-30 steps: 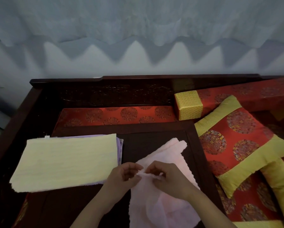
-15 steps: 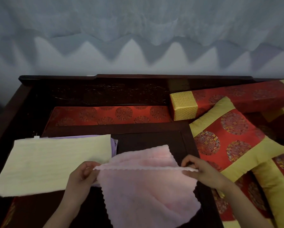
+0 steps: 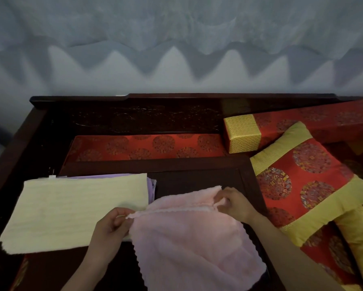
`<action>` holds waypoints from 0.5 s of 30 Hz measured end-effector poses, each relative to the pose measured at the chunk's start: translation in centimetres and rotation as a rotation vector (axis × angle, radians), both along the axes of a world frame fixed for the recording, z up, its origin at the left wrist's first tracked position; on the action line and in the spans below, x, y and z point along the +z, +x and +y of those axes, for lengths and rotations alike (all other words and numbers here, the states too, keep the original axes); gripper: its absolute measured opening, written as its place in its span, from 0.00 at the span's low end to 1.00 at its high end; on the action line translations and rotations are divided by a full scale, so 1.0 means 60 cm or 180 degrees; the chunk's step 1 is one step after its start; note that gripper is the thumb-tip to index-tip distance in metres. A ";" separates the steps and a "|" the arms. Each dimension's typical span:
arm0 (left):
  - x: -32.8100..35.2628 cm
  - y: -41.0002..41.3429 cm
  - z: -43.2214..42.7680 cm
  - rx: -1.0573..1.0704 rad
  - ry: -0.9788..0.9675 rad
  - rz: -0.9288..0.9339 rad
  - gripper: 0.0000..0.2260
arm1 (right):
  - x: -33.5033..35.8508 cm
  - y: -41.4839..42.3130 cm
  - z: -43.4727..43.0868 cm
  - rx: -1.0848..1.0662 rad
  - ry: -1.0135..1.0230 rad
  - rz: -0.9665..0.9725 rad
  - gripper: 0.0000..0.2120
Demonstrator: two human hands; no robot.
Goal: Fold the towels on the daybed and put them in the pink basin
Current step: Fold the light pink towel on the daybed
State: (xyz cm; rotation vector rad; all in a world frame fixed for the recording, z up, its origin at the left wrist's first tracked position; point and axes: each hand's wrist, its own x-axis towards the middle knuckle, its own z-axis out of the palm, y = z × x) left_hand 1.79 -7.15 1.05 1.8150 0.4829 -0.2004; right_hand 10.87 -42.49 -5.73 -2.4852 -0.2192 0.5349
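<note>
Fingers (image 3: 124, 215) of the left hand (image 3: 110, 231) and right hand (image 3: 237, 204) pinch the pink towel (image 3: 187, 240) along its top edge, probably to square it for folding. Three towels show on the daybed (image 3: 134, 120): one yellow towel (image 3: 71, 211), the held pink towel, and one purple towel (image 3: 150, 185) stacked beneath the yellow. No basin shows.

Pink towel (image 3: 187, 238), 6 o'clock: fluffy plush cloth, matt, scalloped hem.
Yellow towel (image 3: 71, 211), 8 o'clock: matt cloth, faint ribbed weave.
Daybed frame (image 3: 147, 120), centre: dark carved wood, dull sheen.
Square cushion (image 3: 302, 185), 3 o'clock: red brocade, woven roundels, gold border, satin shine.
Curtain (image 3: 176, 28), 12 o'clock: thin matt fabric.
</note>
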 end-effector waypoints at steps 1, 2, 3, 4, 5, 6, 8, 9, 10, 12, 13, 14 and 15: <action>-0.001 0.000 0.001 -0.0003 0.0033 0.0002 0.08 | -0.001 0.003 0.000 0.0048 -0.0060 0.0043 0.11; -0.001 0.000 0.001 -0.0001 0.0063 0.0003 0.08 | -0.001 0.006 -0.002 0.0133 -0.0148 0.0084 0.13; 0.001 0.001 0.001 0.0004 0.0082 0.0004 0.07 | -0.001 0.009 -0.003 0.0230 -0.0249 0.0113 0.13; 0.004 0.001 -0.001 0.0009 0.0106 -0.0005 0.06 | -0.001 0.011 -0.006 0.0340 -0.0348 0.0108 0.12; 0.007 0.002 -0.003 0.0003 0.0146 -0.0019 0.06 | -0.001 0.012 -0.009 0.0443 -0.0423 0.0089 0.10; 0.012 0.003 -0.005 -0.0025 0.0214 -0.0050 0.06 | 0.003 0.012 -0.012 0.0513 -0.0462 0.0068 0.09; 0.024 0.004 -0.007 -0.0109 0.0387 -0.0095 0.06 | 0.022 0.009 -0.022 0.0485 -0.0383 -0.0019 0.08; 0.034 0.007 -0.008 -0.0141 0.0457 -0.0123 0.07 | 0.040 0.006 -0.031 0.0377 -0.0264 -0.0117 0.07; 0.042 0.011 -0.008 -0.0159 0.0505 -0.0167 0.10 | 0.060 0.002 -0.040 0.0247 -0.0094 -0.0245 0.07; 0.074 0.027 -0.013 -0.0185 0.0576 -0.0373 0.11 | 0.112 -0.002 -0.061 -0.0096 0.0279 -0.0643 0.08; 0.093 0.038 -0.016 -0.0207 0.0600 -0.0502 0.11 | 0.143 -0.002 -0.072 -0.0298 0.0447 -0.0795 0.08; 0.117 0.051 -0.024 -0.0231 0.0590 -0.0670 0.09 | 0.178 -0.003 -0.085 -0.0459 0.0590 -0.0939 0.09; 0.146 0.064 -0.033 -0.0238 0.0565 -0.0825 0.08 | 0.214 -0.001 -0.097 -0.0572 0.0667 -0.1061 0.10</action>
